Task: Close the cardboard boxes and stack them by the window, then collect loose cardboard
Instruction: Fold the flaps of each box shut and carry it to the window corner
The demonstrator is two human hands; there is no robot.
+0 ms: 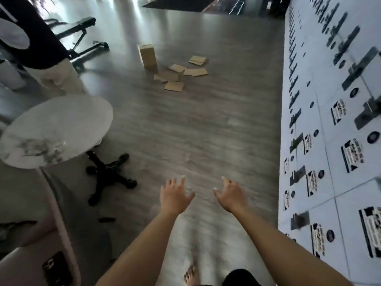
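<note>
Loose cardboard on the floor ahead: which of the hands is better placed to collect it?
Neither clearly. The left hand and right hand are both open, empty and far from the loose cardboard. The pieces lie roughly straight ahead, beside the upright box, so either could probably start.

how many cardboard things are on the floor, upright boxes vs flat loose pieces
Upright cardboard box: 1
Flat loose cardboard pieces, scattered just right of the box: about 6; some overlap and the frame is blurred, so this count is rough
Total: about 7
Both hands are empty.
</note>
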